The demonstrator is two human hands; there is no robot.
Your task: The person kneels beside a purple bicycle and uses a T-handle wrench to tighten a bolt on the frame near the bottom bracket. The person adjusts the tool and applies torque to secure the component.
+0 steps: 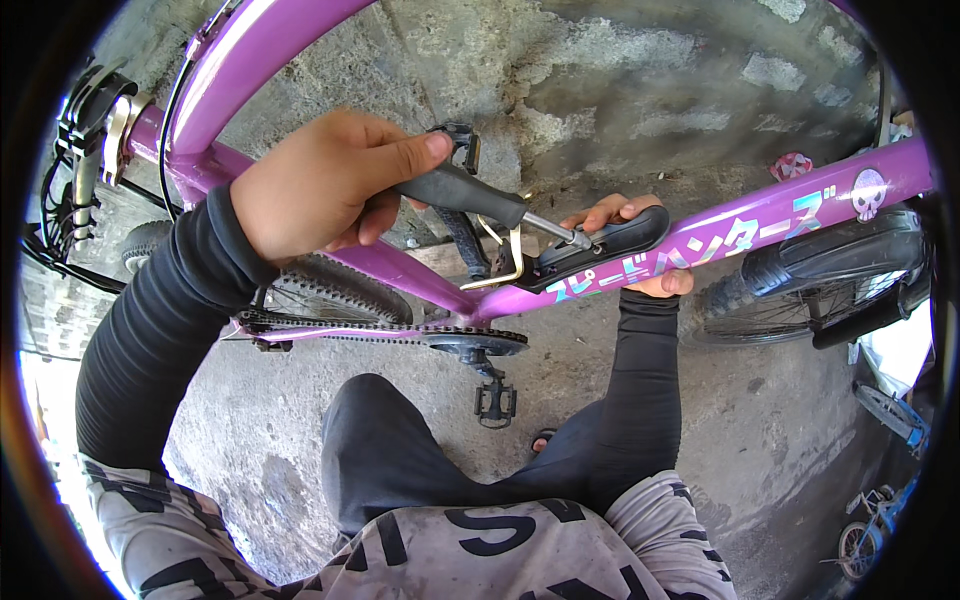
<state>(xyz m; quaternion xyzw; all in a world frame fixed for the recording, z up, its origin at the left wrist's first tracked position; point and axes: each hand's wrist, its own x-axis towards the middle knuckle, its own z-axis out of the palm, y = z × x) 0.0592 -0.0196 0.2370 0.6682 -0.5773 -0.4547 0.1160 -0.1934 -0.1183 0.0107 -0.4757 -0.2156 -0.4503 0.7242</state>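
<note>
My left hand [325, 180] is closed around the black handle of a screwdriver [465, 193]. Its metal shaft slants down to the right, and the tip meets a black elongated plastic mount [635, 232] lying along the purple bicycle frame [735, 230]. A pale bent metal piece [516, 258] stands at the mount's left end. My right hand [660, 284] wraps around the frame tube from below, with fingers showing above the mount and below the tube. The mount is pressed between those fingers and the tube. Any screw under the tip is too small to make out.
Below the frame are the chainring [475, 343] and a black pedal [495, 402], close to my knees. A wheel [770, 310] is at the right, and handlebar parts with cables [85, 170] are at the left. Small blue bicycles [880, 525] stand at the lower right.
</note>
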